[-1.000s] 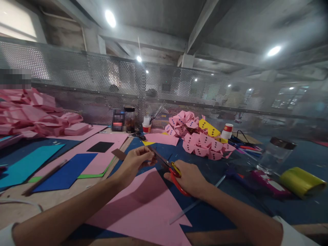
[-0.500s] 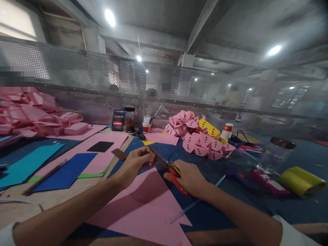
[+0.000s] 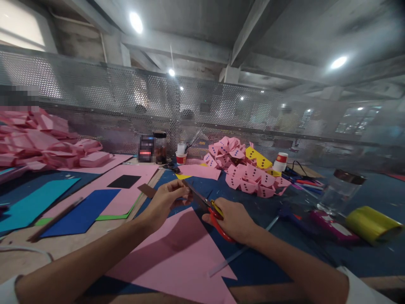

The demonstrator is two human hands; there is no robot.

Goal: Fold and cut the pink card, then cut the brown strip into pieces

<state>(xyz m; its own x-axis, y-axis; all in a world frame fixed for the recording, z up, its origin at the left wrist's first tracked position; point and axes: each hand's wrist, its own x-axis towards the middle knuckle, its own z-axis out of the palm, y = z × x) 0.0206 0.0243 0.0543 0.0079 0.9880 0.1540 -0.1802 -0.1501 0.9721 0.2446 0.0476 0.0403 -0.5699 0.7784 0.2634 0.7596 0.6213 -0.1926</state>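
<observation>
My right hand (image 3: 236, 221) is closed around the red and yellow handles of a pair of scissors (image 3: 218, 223). The blades point up and left, reaching the fingertips of my left hand (image 3: 172, 196). Those fingers are pinched together at the blades, and whatever small thing they hold is hidden. A brown strip (image 3: 146, 190) shows just left of my left hand; whether it is held or lies on the table, I cannot tell. Below both hands, a large pink sheet (image 3: 177, 249) lies on the blue table surface (image 3: 265, 266), a notch cut into its right edge.
Folded pink pieces with dots (image 3: 249, 177) are heaped behind my hands. More pink pieces (image 3: 47, 139) pile up at left, near blue (image 3: 82, 211) and turquoise sheets (image 3: 38, 202). At right stand a clear jar (image 3: 340, 192) and a yellow roll (image 3: 373, 223). A perforated metal screen (image 3: 202, 101) closes the back.
The scissor blades have shifted slightly up and left past my left fingertips. My left fingers have moved a little; my right hand stays almost in the same place.
</observation>
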